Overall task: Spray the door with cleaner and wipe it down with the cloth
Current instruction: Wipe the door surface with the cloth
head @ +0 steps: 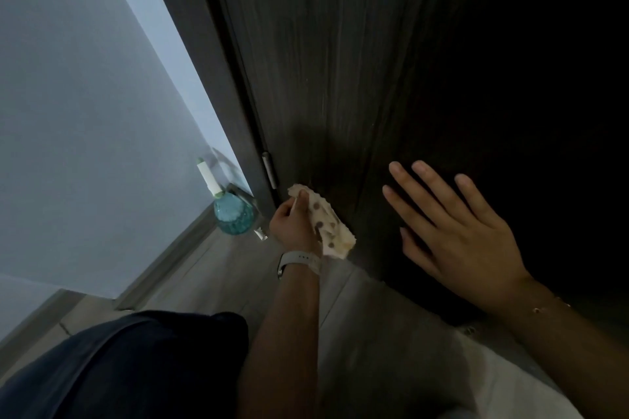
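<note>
The cream dotted cloth (325, 226) is gripped by the left hand (294, 224) at the dark wooden door (357, 78)'s hinge edge; the right hand (452, 231) is pressed flat, fingers released; the teal spray bottle (233, 214) stands just beside.

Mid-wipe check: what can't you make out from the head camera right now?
- Right half of the door: lost in darkness, so wetness or streaks are unreadable.
- Spray bottle: label too small, nozzle hidden behind the left hand.
- Cloth: contact side hidden.
- Right hand: palm side hidden.

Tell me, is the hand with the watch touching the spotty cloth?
Touching. The head view shows the left hand, watch at its wrist, with fingers curled round the spotty cloth low on the dark door.
</note>
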